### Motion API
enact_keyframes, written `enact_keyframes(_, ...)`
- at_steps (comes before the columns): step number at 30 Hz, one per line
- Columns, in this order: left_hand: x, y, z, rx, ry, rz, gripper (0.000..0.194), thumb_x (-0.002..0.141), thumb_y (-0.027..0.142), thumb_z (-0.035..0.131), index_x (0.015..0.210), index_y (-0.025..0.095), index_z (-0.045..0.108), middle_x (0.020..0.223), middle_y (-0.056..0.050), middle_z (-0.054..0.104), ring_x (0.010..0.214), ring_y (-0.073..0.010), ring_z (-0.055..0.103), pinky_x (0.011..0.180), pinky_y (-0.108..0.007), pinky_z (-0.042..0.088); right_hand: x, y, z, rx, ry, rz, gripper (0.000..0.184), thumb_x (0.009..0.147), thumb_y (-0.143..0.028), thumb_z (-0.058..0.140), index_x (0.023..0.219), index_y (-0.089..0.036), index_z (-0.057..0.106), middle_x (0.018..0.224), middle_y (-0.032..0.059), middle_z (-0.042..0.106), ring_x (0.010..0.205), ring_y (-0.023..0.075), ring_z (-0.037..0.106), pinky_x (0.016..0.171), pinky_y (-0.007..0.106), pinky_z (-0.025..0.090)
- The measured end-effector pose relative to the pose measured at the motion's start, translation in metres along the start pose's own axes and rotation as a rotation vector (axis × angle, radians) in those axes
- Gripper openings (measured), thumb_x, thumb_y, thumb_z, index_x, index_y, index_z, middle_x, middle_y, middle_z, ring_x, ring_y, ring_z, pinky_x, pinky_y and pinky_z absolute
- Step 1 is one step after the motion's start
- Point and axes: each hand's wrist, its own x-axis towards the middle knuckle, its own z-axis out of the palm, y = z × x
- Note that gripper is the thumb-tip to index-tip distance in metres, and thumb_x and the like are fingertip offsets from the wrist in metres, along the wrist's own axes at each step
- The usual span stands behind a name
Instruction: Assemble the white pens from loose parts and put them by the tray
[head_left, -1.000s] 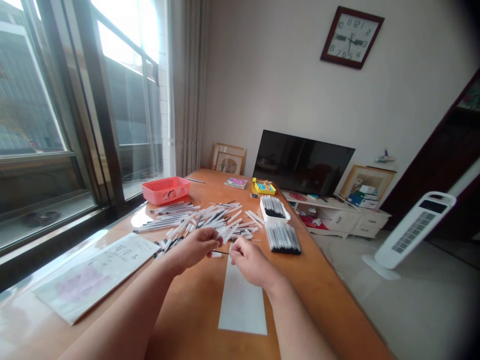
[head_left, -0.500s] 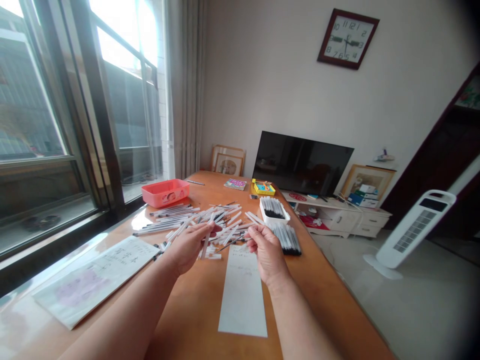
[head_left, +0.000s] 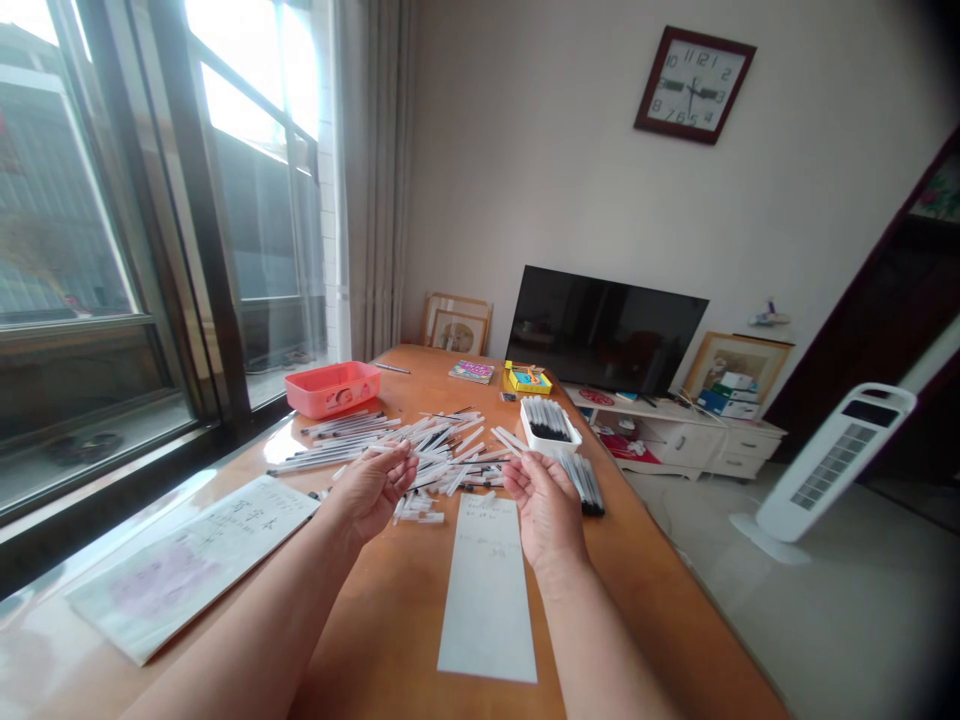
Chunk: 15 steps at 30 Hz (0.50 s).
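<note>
My left hand (head_left: pixel 370 492) and my right hand (head_left: pixel 545 510) hover over the orange wooden table (head_left: pixel 390 590), palms turned up and fingers loosely curled. Nothing shows in either hand. A loose heap of white pen barrels (head_left: pixel 442 450) lies just beyond my left fingertips. Short white pieces (head_left: pixel 420 517) sit below it. Nearest my right hand are a white tub of black-tipped pens (head_left: pixel 550 428) and a neat row of pens (head_left: pixel 583 483). A long white paper strip (head_left: pixel 487 590) lies below and between my hands.
A handwritten notebook (head_left: pixel 195 565) lies at the left, by the window. A pink plastic box (head_left: pixel 331 389) and a yellow box (head_left: pixel 528 378) stand at the far end. The table's right edge drops to a tiled floor, with a white tower fan (head_left: pixel 832 465) beyond.
My hands have moved apart and turned palms up. The white barrel and thin black-tipped piece they held earlier no longer show in them.
</note>
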Motion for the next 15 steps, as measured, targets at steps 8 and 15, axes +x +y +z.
enact_keyframes(8,-0.0023,-0.0033,0.0023,-0.003,-0.021,-0.017,0.016,0.085,0.003,0.072,0.094,0.014,0.064,0.075,-0.002,0.069,0.064,-0.0104,0.071,0.060,-0.017,0.061,-0.0005,-0.0001,-0.0001,-0.002,0.002,-0.018,0.027,0.075,-0.034,0.083,0.092,-0.021,0.066,0.089,0.0028,0.074,0.084,0.0157,0.073,0.075,0.027,0.062)
enact_keyframes(15,-0.0096,-0.0031,0.0054,0.050,-0.172,-0.084,0.010,0.087,0.018,0.074,0.094,0.014,0.069,0.093,-0.011,0.075,0.088,-0.0179,0.075,0.076,-0.025,0.062,-0.0028,0.0012,0.0044,-0.002,0.025,0.006,0.028,0.077,-0.035,0.082,0.094,-0.019,0.066,0.086,0.0040,0.075,0.084,0.0170,0.074,0.076,0.027,0.061)
